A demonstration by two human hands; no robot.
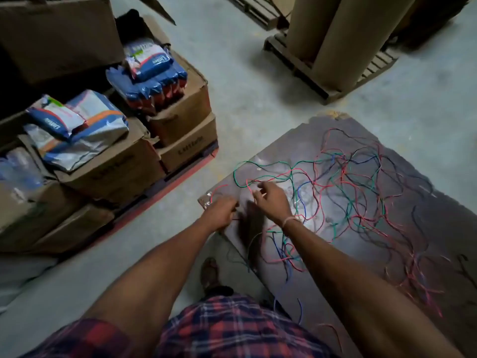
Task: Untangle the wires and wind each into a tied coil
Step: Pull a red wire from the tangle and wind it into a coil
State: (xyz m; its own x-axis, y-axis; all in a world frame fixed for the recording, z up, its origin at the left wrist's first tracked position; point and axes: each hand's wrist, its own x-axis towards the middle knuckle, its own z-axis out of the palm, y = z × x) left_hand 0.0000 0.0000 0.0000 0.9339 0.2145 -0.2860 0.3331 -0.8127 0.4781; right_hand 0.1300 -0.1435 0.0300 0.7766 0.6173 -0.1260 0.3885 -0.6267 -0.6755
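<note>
1. A tangle of red, green, blue and black wires [343,192] is spread over a dark board [426,202] on the concrete floor, mostly at 3 o'clock from both hands.
2. A red wire [249,186] is pinched in the curled fingers of the right hand [273,200].
3. The left hand [222,211] is curled at the board's 9 o'clock corner; a red strand [218,189] is seen at its 12 o'clock, but what is gripped cannot be told.
4. Cardboard boxes [165,130] topped with packets [152,65] are stacked at 10 o'clock.

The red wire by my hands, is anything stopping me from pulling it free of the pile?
Yes. The red wire runs from the right hand into the tangle, where green, blue and black wires cross it. The left hand grips near the board's corner.
</note>
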